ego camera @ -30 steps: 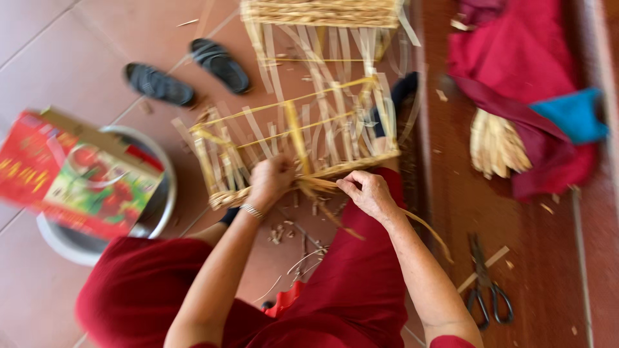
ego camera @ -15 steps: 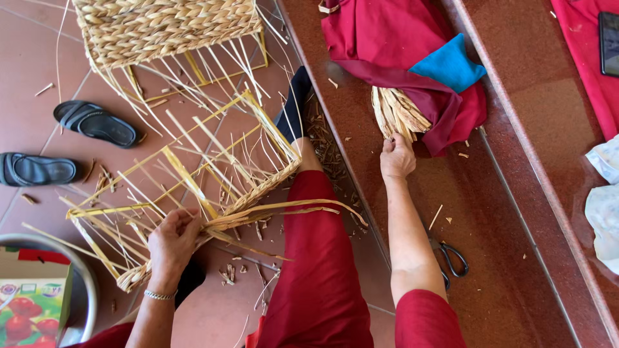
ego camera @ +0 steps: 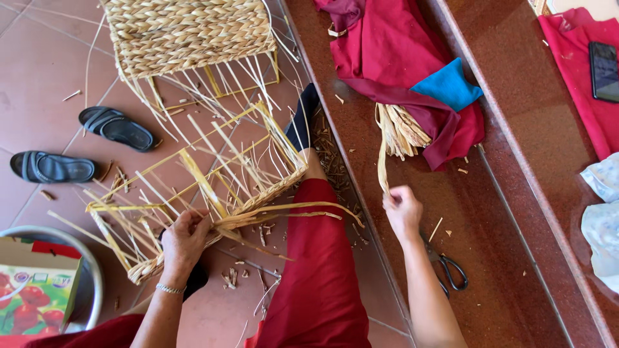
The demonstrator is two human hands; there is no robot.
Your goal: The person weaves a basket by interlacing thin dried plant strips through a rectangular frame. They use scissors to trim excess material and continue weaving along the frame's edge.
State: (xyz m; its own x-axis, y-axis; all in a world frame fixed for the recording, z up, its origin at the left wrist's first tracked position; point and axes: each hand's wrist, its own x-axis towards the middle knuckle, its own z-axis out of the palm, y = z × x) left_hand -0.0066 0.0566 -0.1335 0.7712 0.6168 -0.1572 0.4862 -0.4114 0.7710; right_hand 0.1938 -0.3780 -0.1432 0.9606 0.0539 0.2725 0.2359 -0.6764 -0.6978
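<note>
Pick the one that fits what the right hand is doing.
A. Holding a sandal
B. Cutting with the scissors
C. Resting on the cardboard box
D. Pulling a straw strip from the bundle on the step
D: the right hand grips a pale straw strip that runs up to the bundle by the red cloth, while the scissors lie untouched on the step beside it.

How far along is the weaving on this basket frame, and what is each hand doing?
Done: only the lower band of the basket frame is woven; its upright straw stakes stand bare. In hand: the left hand grips the woven edge, the right hand pulls one straw strand from the bundle. Left: the walls above; a finished basket shows full weave.
</note>
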